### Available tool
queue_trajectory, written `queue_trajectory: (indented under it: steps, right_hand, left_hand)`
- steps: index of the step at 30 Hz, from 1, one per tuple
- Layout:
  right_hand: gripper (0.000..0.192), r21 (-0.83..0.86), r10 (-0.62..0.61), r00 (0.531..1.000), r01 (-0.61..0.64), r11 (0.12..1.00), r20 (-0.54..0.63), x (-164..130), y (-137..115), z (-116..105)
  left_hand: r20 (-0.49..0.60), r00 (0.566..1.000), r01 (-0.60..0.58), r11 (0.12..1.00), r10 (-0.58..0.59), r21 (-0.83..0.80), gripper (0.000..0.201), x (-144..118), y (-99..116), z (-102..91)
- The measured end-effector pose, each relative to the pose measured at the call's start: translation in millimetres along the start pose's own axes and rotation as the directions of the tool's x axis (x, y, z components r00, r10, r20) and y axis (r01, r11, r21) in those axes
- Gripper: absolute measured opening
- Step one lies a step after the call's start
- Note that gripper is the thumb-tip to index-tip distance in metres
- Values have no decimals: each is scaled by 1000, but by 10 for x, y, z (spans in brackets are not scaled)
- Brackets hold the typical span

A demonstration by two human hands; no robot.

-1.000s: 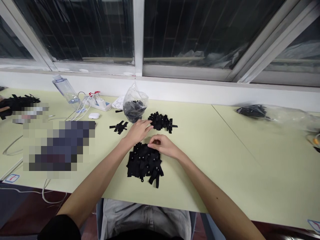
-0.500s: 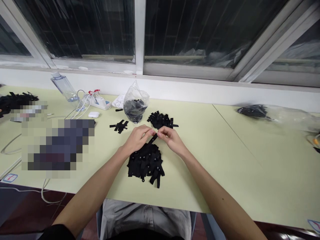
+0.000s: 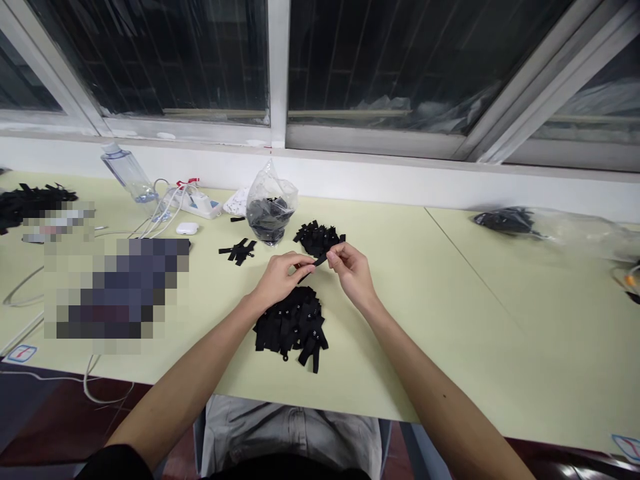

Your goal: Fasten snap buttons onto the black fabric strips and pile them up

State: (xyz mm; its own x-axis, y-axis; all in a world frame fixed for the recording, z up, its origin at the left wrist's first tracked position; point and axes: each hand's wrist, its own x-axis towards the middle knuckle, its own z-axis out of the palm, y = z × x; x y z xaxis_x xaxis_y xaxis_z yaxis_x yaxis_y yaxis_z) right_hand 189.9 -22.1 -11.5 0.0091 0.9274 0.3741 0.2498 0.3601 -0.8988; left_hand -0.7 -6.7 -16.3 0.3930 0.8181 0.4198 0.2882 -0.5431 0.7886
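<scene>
Two bare hands meet above a pale green table [image 3: 425, 300], holding one small black strip [image 3: 313, 263] between them. The left hand [image 3: 280, 275] pinches the strip's lower end with thumb and fingers closed on it; the right hand [image 3: 353, 268] pinches its upper end the same way. The strip is lifted off the table, slanting up toward the right. Just below the hands lies a near pile of black strips [image 3: 293, 323] with tiny white marks. Just behind the hands sits a second pile [image 3: 317, 237], and beside it a clear plastic bag [image 3: 270, 207] holding more dark pieces. A few loose strips [image 3: 239, 251] lie left of the bag. Farther left stand a water bottle [image 3: 127, 173], white cables and a small white case [image 3: 187, 229].
</scene>
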Motion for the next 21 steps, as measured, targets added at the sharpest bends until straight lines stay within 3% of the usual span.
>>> queue_trajectory:
  steps: [3, 5, 10, 13, 21]
  right_hand:
    - [22, -145, -33, 992, 15, 989, -124, -51, -33, 31]
    - [20, -273, -133, 975, 81, 959, -176, -98, -64, 58]
    - [14, -423, -374, 927, 344, 838, 14, -163, -89, 131]
    - [15, -432, -371, 926, 363, 826, 68, -153, -64, 158]
    - [15, -423, -326, 944, 317, 849, 51, -138, -20, 158]
  left_hand:
    - [-41, 998, 40, 999, -41, -16, 23, -1, -29, 18]
    - [-88, 993, 77, 996, -80, -39, 25, 2, -43, 29]
    - [-181, 975, 114, 989, -130, -94, 26, 16, -46, 33]
    - [-165, 979, 102, 988, -121, -117, 26, 16, -30, 38]
    - [-110, 986, 108, 982, -126, -154, 25, 5, -44, 75]
